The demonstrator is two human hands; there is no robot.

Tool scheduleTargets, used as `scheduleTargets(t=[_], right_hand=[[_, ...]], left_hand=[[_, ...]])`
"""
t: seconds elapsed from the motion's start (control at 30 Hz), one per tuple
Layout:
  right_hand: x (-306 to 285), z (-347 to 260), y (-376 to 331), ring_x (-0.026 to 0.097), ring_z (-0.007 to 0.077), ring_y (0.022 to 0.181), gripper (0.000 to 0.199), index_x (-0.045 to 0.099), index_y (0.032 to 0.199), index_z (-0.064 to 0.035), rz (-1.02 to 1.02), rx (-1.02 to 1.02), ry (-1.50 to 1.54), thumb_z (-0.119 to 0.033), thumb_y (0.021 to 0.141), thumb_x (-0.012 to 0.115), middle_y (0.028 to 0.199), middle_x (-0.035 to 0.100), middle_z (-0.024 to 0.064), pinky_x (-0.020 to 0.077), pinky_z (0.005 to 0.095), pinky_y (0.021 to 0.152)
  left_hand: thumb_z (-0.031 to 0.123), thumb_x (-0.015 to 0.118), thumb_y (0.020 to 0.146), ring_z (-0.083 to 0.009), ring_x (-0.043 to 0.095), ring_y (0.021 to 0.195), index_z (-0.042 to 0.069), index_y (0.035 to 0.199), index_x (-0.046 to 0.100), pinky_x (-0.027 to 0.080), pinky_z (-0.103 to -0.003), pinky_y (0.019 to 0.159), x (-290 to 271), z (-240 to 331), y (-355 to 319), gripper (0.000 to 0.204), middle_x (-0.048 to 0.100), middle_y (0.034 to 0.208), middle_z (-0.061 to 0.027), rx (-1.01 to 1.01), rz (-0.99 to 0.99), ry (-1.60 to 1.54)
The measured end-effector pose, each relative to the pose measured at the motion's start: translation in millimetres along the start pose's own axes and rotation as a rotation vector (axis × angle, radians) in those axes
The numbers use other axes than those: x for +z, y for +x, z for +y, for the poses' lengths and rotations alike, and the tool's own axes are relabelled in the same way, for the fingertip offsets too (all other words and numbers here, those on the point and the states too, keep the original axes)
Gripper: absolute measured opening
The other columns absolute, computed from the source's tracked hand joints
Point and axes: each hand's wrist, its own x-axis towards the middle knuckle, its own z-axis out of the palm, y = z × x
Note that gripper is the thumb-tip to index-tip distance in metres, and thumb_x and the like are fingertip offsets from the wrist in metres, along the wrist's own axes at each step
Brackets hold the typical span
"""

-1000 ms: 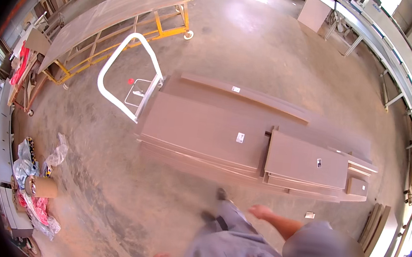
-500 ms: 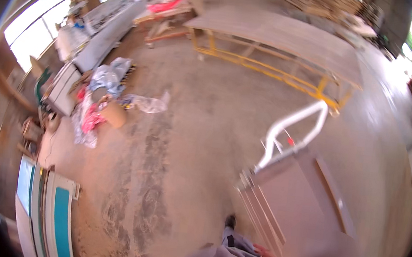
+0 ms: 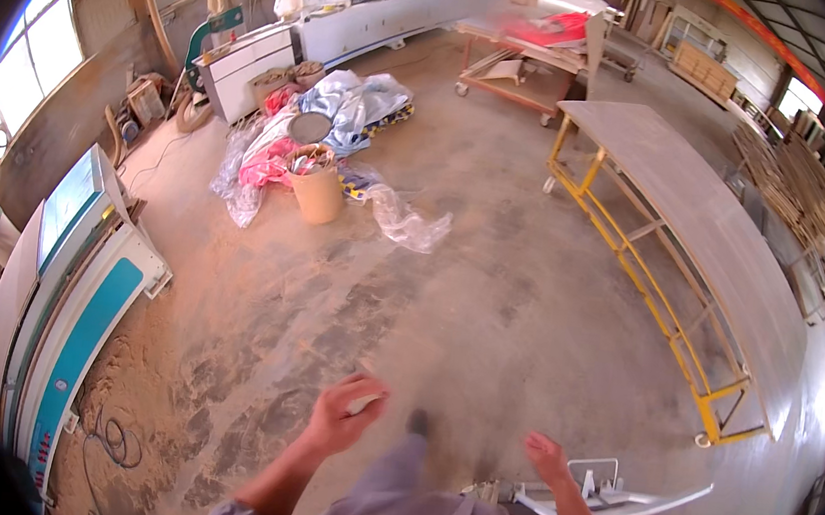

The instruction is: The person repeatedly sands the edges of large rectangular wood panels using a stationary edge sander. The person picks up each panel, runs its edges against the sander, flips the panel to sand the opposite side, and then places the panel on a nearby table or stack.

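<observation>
My left hand (image 3: 343, 417) hovers over the dusty concrete floor with its fingers curled. It is blurred, and a pale patch shows at the fingertips, so I cannot tell whether it holds anything. My right hand (image 3: 548, 459) is held out with fingers apart and nothing in it, just left of the white tubular handle of a cart (image 3: 628, 501). It does not touch the handle. My grey sleeves and clothing fill the bottom edge between the two forearms.
A long yellow-framed trolley (image 3: 659, 304) bearing a wide pale panel runs along the right. A tan bucket (image 3: 319, 192) stands among crumpled plastic sheets (image 3: 406, 222) ahead. A white and blue machine (image 3: 75, 313) lines the left, with a cable (image 3: 112, 439) on the sawdust.
The view has swung left, away from the cart stacked with grey panels, toward the floor and the machines. Both my hands have come into view in front of me.
</observation>
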Motion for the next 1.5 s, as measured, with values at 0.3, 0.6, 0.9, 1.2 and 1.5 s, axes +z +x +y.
scheduleTargets(t=[0.3,0.6,0.9,1.2,1.5], right_hand=[[-56,133,66,0.061,0.0212,0.078,0.014,0.062,0.093,-0.0073,-0.209,0.611,-0.333,-0.019,0.085,0.058,0.086,0.064,0.0056,0.0490,0.0348,0.070],[-58,19,393,0.058,0.0224,0.096,0.027,0.057,0.112,-0.0089,-0.259,0.678,-0.246,-0.022,0.088,0.058,0.107,0.059,0.0068,0.0470,0.0382,0.084],[-134,-338,909,0.056,0.0236,0.110,0.041,0.053,0.127,-0.0091,0.094,0.432,0.074,-0.025,0.090,0.059,0.123,0.056,0.0083,0.0453,0.0399,0.095],[-114,-286,1159,0.059,0.0195,0.102,0.035,0.060,0.118,-0.0054,-0.169,0.045,-0.393,-0.028,0.091,0.055,0.110,0.063,0.0106,0.0467,0.0403,0.089],[-67,-377,1310,0.057,0.0259,0.103,0.031,0.061,0.115,-0.0073,-0.491,0.672,-0.436,-0.025,0.091,0.053,0.110,0.062,0.0114,0.0472,0.0407,0.087]], left_hand=[[0.023,0.052,0.094,-0.0358,0.058,0.084,-0.003,0.089,0.065,0.048,-0.044,0.071,48,170,300,0.029,0.061,0.091,-0.0203,0.777,-0.273,-1.301],[0.016,0.055,0.092,-0.0288,0.057,0.076,-0.002,0.080,0.063,0.047,-0.036,0.063,71,98,597,0.023,0.061,0.082,-0.0155,0.930,-0.194,-1.189],[0.016,0.055,0.092,-0.0304,0.057,0.078,-0.003,0.086,0.063,0.046,-0.038,0.068,26,28,873,0.021,0.061,0.082,-0.0153,0.965,-0.110,-0.978],[0.036,0.057,0.089,-0.0279,0.057,0.105,0.004,0.118,0.058,0.044,-0.038,0.091,-79,-407,1202,0.043,0.061,0.114,-0.0155,-0.358,-0.563,-0.088],[0.041,0.065,0.080,-0.0287,0.068,0.084,0.007,0.114,0.065,0.051,-0.035,0.080,-189,-578,1338,0.047,0.070,0.094,-0.0142,-0.785,-0.211,0.562]])
